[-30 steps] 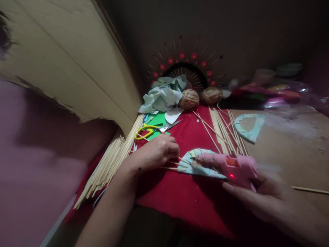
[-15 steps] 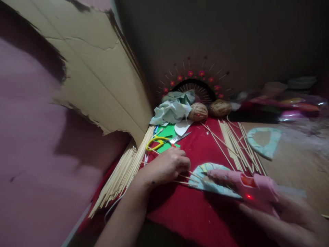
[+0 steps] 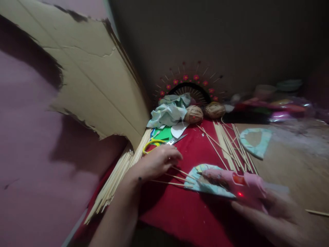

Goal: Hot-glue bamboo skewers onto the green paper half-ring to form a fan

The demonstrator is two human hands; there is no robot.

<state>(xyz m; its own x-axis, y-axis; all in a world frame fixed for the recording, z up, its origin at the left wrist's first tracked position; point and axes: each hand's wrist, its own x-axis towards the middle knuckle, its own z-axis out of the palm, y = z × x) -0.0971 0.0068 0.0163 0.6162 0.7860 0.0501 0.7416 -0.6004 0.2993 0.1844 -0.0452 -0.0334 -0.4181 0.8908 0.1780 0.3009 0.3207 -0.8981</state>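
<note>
My right hand (image 3: pixel 277 219) grips a pink glue gun (image 3: pixel 236 183) with a red light on; its nozzle rests over a pale blue patterned fan-shaped piece (image 3: pixel 205 180) on the red cloth (image 3: pixel 185 212). Several thin bamboo sticks (image 3: pixel 174 176) stick out of the piece's left side. My left hand (image 3: pixel 156 161) hovers over those sticks with fingers curled loosely; whether it pinches one is unclear.
A long bundle of bamboo skewers (image 3: pixel 120 175) lies along a torn cardboard sheet (image 3: pixel 84 79) at left. Yellow-handled scissors (image 3: pixel 160 142), green paper, crumpled cloth (image 3: pixel 169 111), two twine balls (image 3: pixel 194 114), more skewers (image 3: pixel 231 144), a second fan-shaped piece (image 3: pixel 255 142) and a flowered arch lie behind.
My left hand has lifted slightly off the sticks and shifted left. The glue gun stays on the piece. The view has swung about.
</note>
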